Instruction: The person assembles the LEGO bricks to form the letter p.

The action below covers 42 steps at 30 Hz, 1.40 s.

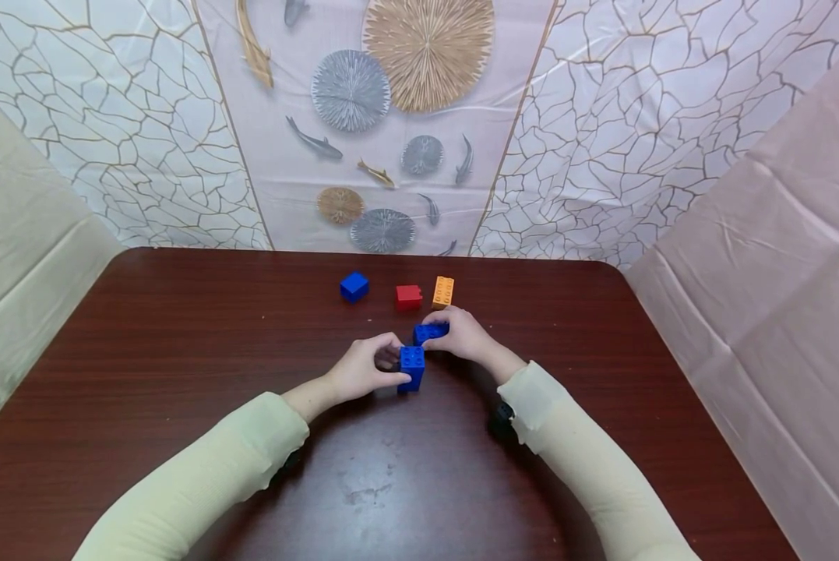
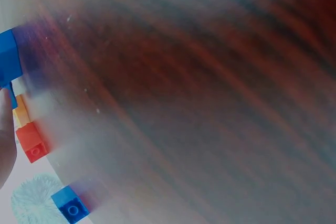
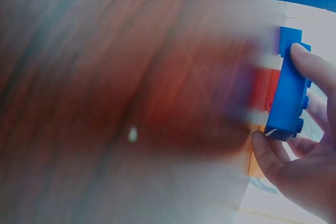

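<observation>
My left hand [image 1: 363,368] grips a tall blue toy brick [image 1: 410,372] between thumb and fingers. The brick stands upright on the table with studs on top; whether it is one piece or several stacked, I cannot tell. Just behind and to the right, my right hand [image 1: 463,340] pinches a longer blue studded brick [image 1: 428,333]. In the right wrist view that long brick [image 3: 287,95] lies between thumb and fingertips, its studs facing the palm side. Only part of the tall brick [image 2: 8,56] shows in the left wrist view, at the left edge beside a finger.
Behind the hands are a small blue brick [image 1: 354,287], a red brick [image 1: 408,297] and an orange brick [image 1: 443,291]. The dark wooden table [image 1: 181,335] ends at a patterned cloth backdrop [image 1: 422,199], with plain cloth on both sides.
</observation>
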Tool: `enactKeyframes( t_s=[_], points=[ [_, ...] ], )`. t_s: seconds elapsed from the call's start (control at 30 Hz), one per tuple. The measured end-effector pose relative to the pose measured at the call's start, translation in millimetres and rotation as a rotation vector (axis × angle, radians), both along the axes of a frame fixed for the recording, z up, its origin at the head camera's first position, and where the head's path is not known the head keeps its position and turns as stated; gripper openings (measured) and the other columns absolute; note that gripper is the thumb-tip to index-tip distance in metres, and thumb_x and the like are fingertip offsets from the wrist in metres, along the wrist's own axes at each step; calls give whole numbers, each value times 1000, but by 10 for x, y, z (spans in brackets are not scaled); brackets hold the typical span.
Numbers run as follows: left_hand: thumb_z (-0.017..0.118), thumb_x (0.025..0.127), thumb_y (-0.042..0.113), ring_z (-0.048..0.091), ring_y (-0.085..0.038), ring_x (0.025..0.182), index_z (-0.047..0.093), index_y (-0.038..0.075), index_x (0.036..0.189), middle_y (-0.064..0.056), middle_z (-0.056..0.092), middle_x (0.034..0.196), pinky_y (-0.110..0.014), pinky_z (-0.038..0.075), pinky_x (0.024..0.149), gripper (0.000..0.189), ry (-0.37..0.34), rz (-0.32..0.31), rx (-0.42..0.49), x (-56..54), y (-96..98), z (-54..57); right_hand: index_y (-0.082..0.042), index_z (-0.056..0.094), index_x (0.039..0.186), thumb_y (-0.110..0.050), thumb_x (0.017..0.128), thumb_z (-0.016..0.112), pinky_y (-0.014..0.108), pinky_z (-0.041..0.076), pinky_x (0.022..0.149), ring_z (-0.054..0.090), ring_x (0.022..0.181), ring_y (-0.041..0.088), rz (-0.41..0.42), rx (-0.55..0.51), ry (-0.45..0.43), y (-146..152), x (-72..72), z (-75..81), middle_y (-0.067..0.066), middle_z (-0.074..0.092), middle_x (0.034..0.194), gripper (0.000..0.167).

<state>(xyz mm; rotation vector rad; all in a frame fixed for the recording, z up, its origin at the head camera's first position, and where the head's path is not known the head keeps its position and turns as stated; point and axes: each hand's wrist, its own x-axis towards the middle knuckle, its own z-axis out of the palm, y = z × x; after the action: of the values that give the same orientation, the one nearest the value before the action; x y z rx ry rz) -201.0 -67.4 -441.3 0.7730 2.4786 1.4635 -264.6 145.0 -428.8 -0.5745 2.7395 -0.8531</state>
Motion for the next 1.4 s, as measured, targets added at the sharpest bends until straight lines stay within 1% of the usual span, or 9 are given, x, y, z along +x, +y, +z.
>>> enactKeyframes(
  t_s=[0.17, 0.33, 0.57, 0.8, 0.97, 1.1, 1.4],
  points=[
    [76, 78, 16, 65, -19, 93, 57, 9, 98, -9, 68, 100, -29, 55, 82, 29, -5, -1, -6, -6, -3, -1, -8, 67, 109, -24, 80, 74, 41, 49, 90, 54, 100, 25, -32, -63, 1, 62, 29, 39, 12, 63, 110, 33],
    [76, 78, 17, 65, -19, 94, 57, 9, 98, -9, 67, 102, -29, 55, 82, 29, -18, -3, -14, -8, -5, 5, -9, 66, 112, -25, 80, 74, 42, 48, 90, 53, 99, 25, -66, -103, -22, 125, 75, 85, 13, 60, 110, 37],
    [76, 78, 17, 64, -19, 94, 56, 10, 98, -9, 67, 102, -30, 55, 82, 29, -19, -2, -22, -1, -7, 19, -13, 63, 119, -27, 82, 72, 46, 47, 96, 52, 108, 28, -93, -118, -62, 205, 98, 128, 12, 59, 119, 42],
    [76, 78, 15, 65, -18, 91, 57, 9, 98, -10, 67, 100, -28, 55, 81, 29, -16, 1, -18, 1, 2, 20, -12, 63, 118, -28, 80, 74, 47, 46, 96, 53, 107, 30, -105, -142, -54, 255, 148, 219, 13, 60, 120, 43],
    [76, 78, 15, 65, -18, 91, 56, 9, 98, -10, 67, 101, -28, 55, 81, 29, -27, 7, -18, 1, 2, 22, -13, 62, 119, -30, 80, 73, 48, 46, 96, 51, 109, 31, -119, -157, -64, 251, 192, 301, 12, 57, 123, 44],
    [76, 78, 15, 65, -19, 91, 56, 9, 98, -11, 67, 101, -28, 56, 81, 29, -25, 6, -16, 0, 2, 26, -14, 61, 120, -32, 80, 73, 49, 46, 96, 50, 110, 32, -113, -159, -57, 239, 234, 355, 12, 57, 125, 45],
    [76, 78, 15, 64, -19, 91, 55, 8, 98, -11, 66, 101, -28, 56, 80, 30, -20, 1, -15, 9, 6, 31, -13, 62, 117, -26, 80, 74, 46, 49, 93, 53, 108, 31, -61, -209, -28, 196, 327, 437, 11, 60, 121, 42]
  ],
)
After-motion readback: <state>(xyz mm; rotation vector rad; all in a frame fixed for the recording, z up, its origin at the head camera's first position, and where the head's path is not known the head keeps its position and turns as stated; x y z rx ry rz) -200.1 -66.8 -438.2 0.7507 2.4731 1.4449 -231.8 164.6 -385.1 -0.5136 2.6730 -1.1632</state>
